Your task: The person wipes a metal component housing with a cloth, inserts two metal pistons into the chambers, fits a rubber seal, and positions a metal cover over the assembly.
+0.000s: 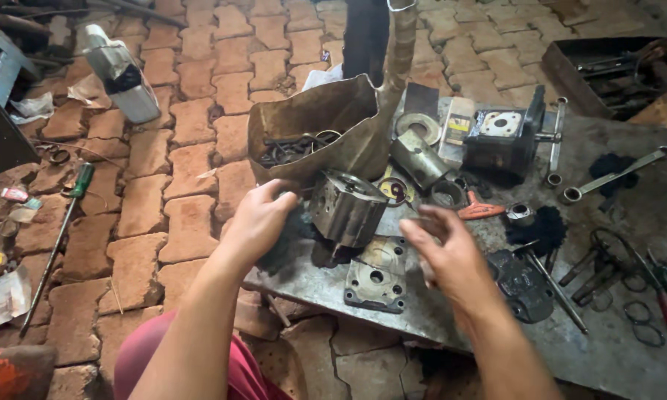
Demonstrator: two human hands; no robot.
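Between the two hands stands the metal pump housing (346, 207), a blocky grey casting with a round bore on top, resting on the low metal table (607, 333). The left hand (258, 221) has its grip half closed, fingers curled around a dark rag (289, 235) that lies against the left face of the housing; I cannot tell if the fingertips touch the metal itself. The right hand (443, 248) hovers just right of the housing with its grip loosely open, and it seems to hold nothing.

I judge the housing heavy and fully stiff, and probably oily, so smooth faces could slip. A firm hold would be on two opposite flat sides, low on the body, with the rag helping against slipping; the bore edge looks less safe for fingers.

Just below the right hand lies a flat cover plate (376, 280) with holes. Further right of it is a dark casting (524, 285), and beyond the housing an orange-handled tool (480, 210) and a steel cylinder (417, 158). Behind the left hand stands a bent metal tray (311, 122) with rings inside. Far left, on the brick floor (193, 148), lies a green-handled screwdriver (78, 181).
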